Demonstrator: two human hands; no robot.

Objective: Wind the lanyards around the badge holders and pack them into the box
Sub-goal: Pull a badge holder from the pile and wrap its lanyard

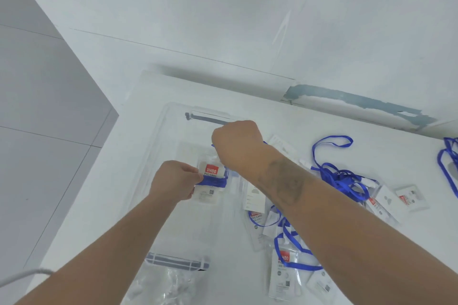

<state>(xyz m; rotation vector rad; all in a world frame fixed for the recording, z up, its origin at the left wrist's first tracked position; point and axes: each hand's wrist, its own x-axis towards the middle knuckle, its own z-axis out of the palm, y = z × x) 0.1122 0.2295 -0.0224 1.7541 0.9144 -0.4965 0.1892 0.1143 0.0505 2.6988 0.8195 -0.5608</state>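
Midway over the clear box (pixel 158 146), the left hand (pixel 173 181) pinches the badge holder (pixel 210 181) while the right hand (pixel 236 146), fisted just above it, grips the blue lanyard (pixel 213 182); keeping each turn taut and flat should help.

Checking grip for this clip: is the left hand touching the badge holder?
Touching. The head view shows the left hand pinching the badge holder at its left edge.
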